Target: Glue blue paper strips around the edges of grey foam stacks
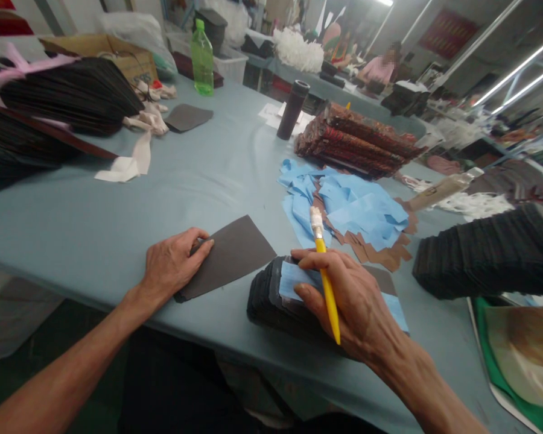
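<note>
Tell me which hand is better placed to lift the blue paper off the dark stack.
Probably the right hand: its fingers touch the blue paper on the dark stack, though it also grips a yellow tool. The left hand lies on a separate grey sheet beside the stack.

A long work table [117, 199] draped in grey-blue cloth runs away towards a second table [339, 96] of the same colour. Bright tube lights [516, 72] slant across the upper right, and a red banner [447, 33] hangs on the pale far wall [407, 27].
</note>
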Demonstrator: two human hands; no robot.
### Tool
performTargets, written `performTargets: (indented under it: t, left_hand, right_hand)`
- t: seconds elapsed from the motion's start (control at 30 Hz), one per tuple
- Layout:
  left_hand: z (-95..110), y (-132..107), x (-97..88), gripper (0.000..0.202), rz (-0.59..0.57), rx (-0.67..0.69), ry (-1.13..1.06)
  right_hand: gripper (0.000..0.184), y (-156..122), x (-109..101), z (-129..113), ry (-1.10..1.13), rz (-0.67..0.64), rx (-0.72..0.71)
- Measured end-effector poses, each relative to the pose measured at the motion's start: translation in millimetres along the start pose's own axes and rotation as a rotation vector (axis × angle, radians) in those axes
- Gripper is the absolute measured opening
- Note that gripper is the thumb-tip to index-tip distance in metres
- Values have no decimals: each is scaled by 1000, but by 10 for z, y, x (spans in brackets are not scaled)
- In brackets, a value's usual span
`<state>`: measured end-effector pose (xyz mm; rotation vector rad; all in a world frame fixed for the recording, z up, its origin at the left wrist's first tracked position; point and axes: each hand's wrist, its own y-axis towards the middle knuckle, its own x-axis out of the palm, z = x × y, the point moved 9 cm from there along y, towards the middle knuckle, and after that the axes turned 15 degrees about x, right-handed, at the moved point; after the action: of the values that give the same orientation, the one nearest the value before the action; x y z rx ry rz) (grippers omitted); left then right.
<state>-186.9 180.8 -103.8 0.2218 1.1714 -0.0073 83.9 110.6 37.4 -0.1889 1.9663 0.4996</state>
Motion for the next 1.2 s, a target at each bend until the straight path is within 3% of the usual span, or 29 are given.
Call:
performTargets:
  t: [0.23, 0.53, 0.67, 0.83, 0.97, 1.2]
  left_hand:
    - [10, -8, -11, 37, 22, 19, -26]
    - [80, 7, -130, 39, 127, 83, -137]
    - [321, -23, -281, 44, 176, 155, -245]
    - [744, 24, -406, 45, 137, 198, -473]
    - [1015, 206, -315, 52, 8, 153, -802]
    - [1517, 404, -66, 54, -266, 240, -920]
  right_hand:
    - [43, 6, -3, 66, 17, -32, 36]
    - [67, -167, -17, 339, 99, -59, 201]
    - [69, -207, 24, 399, 119, -53, 223]
    - [66, -204, 31, 458, 110, 14, 274]
    - [63, -207, 36, 443, 112, 30, 257]
    - [60, -190, 12, 414, 120, 45, 257]
